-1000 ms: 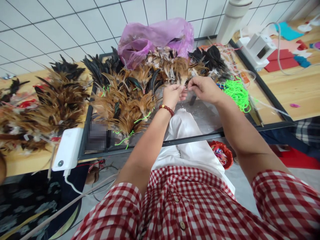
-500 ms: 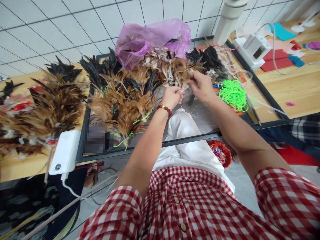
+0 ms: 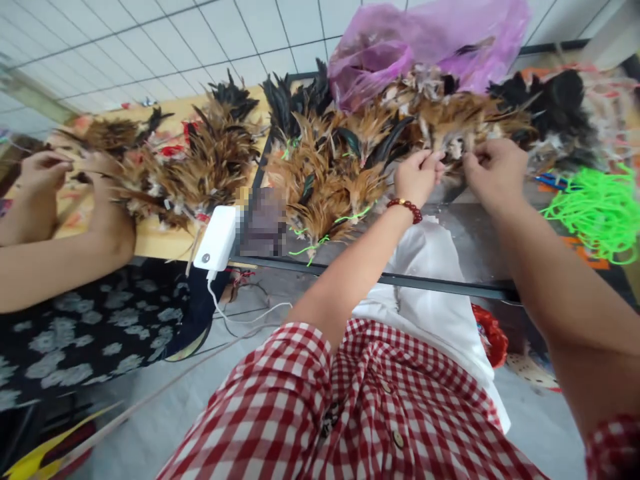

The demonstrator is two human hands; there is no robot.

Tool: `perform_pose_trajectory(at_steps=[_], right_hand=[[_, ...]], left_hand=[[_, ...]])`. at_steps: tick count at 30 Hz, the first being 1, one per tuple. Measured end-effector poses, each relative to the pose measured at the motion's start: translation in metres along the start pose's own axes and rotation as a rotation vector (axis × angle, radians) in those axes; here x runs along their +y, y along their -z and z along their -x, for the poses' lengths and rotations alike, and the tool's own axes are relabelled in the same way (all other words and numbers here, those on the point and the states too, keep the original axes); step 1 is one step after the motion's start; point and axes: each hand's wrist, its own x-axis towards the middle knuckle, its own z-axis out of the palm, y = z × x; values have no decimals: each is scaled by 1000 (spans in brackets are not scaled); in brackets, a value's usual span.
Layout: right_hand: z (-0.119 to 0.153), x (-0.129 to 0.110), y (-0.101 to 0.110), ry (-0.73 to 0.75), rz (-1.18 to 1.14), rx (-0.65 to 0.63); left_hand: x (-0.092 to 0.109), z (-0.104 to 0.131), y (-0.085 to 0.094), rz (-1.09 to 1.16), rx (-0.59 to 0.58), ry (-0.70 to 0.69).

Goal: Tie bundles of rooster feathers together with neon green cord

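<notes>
My left hand (image 3: 416, 179), with a dark red bead bracelet (image 3: 407, 208) at the wrist, is closed in a pinch beside the loose brown feathers (image 3: 450, 117). What lies between its fingertips is too small to make out. Just to the right, my right hand (image 3: 497, 175) is closed too, thumb and fingertips pinching at the pale lower ends of feathers on the front of that pile. Tied brown feather bunches (image 3: 320, 180), some with bright green string, lie left of my hands. Right of them is a tangle of green string (image 3: 597, 213).
Behind the pile stands a purple plastic bag (image 3: 370, 63). Black feathers (image 3: 560, 110) lie at the right. A white power bank (image 3: 216, 239) with a cable sits at the tray's left edge. A co-worker's hands (image 3: 45, 173) are at more feathers on the left. Below is a red basket (image 3: 490, 335).
My view has swung left, so the co-worker's arms now show and the table's right side has gone. Both hands stay at the feather pile, slightly farther apart.
</notes>
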Motion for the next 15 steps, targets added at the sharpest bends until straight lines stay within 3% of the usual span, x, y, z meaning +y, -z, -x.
perform_pose_trajectory(at_steps=[4, 7, 11, 15], right_hand=[[6, -4, 10, -56, -1, 48], [18, -13, 24, 24, -91, 83], [28, -20, 39, 87, -269, 24], [28, -12, 34, 51, -169, 71]], left_hand=[[-3, -1, 0, 27, -20, 6], [-1, 4, 0, 30, -21, -17], [4, 11, 1, 47, -16, -26], [1, 7, 1, 92, -20, 2]])
